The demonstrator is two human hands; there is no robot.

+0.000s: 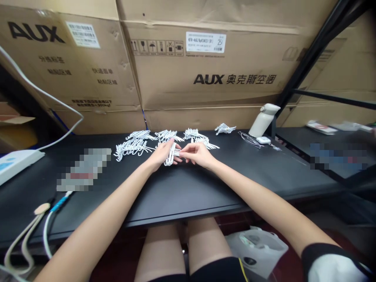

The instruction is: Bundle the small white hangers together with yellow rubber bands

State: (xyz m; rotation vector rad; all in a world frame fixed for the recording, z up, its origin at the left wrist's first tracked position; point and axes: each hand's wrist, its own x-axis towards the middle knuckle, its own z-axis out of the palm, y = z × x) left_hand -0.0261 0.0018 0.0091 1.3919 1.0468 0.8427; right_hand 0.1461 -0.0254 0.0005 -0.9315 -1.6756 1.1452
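Near the middle of the black table [188, 196], my left hand [162, 153] is wrapped round a bundle of white hooks [169, 156]. My right hand [198, 154] meets it from the right, its thumb and forefinger pinching the ends of the white pieces. Behind both hands lie several piles of white hooks: a large one at the left [132, 148], one behind my left hand [168, 135] and one behind my right hand [195, 134]. A smaller bundle [225, 128] lies further right, apart from these.
Large cardboard boxes [205, 94] stand along the back. At the right are a cream bottle [263, 120], glasses [249, 140] and a small white case [263, 140]. A blurred-out flat object [85, 170] with a cable [60, 203] lies left. A plastic bag [257, 250] sits below the table edge.
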